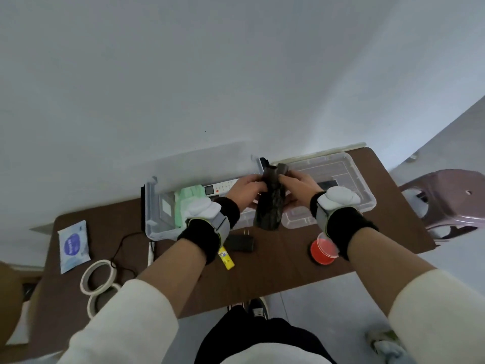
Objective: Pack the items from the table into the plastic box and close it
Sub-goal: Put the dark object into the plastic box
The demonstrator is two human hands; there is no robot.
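Observation:
Both hands hold a dark, mottled roll of fabric upright above the gap between the clear plastic box and its lid. My left hand grips its left side, my right hand its top right. Inside the box lie a pale green pack and a white remote. On the brown table are a black charger, a yellow tube, a red round tub, a blue wipes pack and two tape rolls.
A black cable loops on the table left of the box. The box stands against a white wall. A purple plastic stool stands off the table's right end. My shoes show on the grey floor below the table's near edge.

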